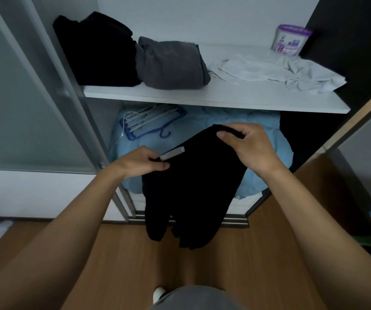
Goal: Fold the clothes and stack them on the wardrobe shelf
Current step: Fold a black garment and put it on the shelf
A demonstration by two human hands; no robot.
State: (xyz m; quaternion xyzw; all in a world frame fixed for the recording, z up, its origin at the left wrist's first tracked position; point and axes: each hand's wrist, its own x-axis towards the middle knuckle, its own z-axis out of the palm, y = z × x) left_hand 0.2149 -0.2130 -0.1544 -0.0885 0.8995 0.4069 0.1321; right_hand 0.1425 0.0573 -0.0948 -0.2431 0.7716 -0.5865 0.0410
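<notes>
I hold a black garment (193, 186) up over the wooden floor (124, 253), its lower end hanging free. My left hand (143, 163) pinches its edge beside a white label (172, 153), thumb and fingers closed on the cloth. My right hand (250, 146) grips the top edge, fingers curled round it. Behind lies blue bedding (267, 139) with a blue hanger (148, 124) on top. On the white wardrobe shelf (202, 99) above, a folded black pile (99, 52) touches a folded grey garment (171, 63). A crumpled white garment (280, 70) lies to the right, with a purple-lidded tub (291, 40) behind it.
</notes>
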